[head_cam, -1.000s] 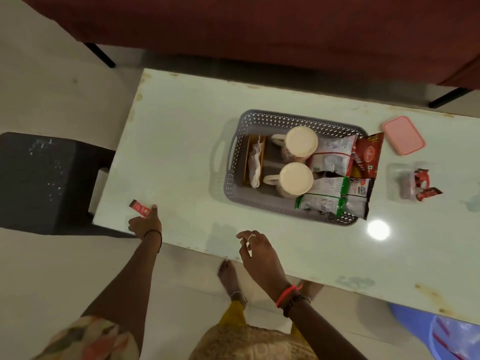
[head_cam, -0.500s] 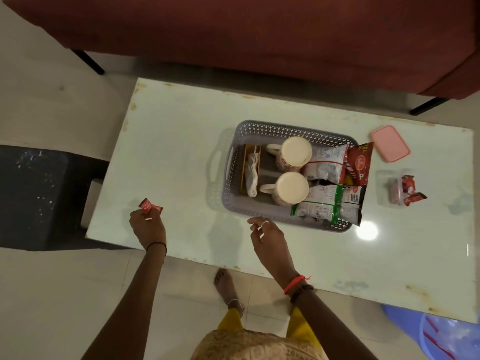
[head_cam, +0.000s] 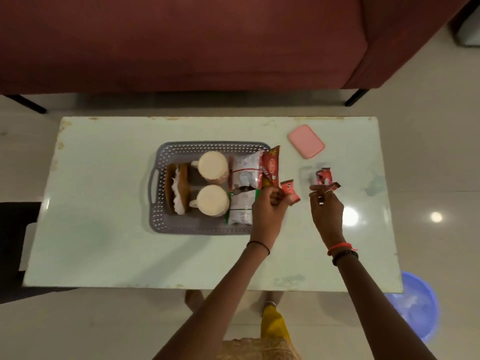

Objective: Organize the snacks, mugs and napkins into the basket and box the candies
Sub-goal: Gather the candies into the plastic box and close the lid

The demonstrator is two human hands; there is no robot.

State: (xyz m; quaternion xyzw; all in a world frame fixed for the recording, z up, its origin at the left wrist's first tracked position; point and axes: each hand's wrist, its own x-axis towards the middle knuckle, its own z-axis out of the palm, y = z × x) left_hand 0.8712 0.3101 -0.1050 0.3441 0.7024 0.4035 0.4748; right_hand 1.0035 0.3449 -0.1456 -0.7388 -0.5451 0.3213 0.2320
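Note:
A grey basket (head_cam: 207, 146) sits mid-table with two upturned mugs (head_cam: 213, 166) (head_cam: 213, 201), napkins (head_cam: 179, 196) in a brown holder, white and green snack packets (head_cam: 245, 172) and a red packet (head_cam: 271, 165). My left hand (head_cam: 268, 206) is over the basket's right end, pinching a red candy (head_cam: 291, 192). To its right stands a small clear box (head_cam: 305, 175) with red candies (head_cam: 323, 177) in it. My right hand (head_cam: 326, 203) hovers at the box's near edge, fingers loosely curled and holding nothing. The box's pink lid (head_cam: 306, 141) lies apart, farther back.
The pale table (head_cam: 104, 229) has bare surface on its left half and along the near edge. A maroon sofa (head_cam: 181, 42) runs behind the table. A blue tub (head_cam: 418, 310) stands on the floor at the near right, a dark stool (head_cam: 15, 229) at the left.
My left hand picked the red candy off the table's left near corner and carried it right, past the basket. My right hand moved from the near edge to the clear box.

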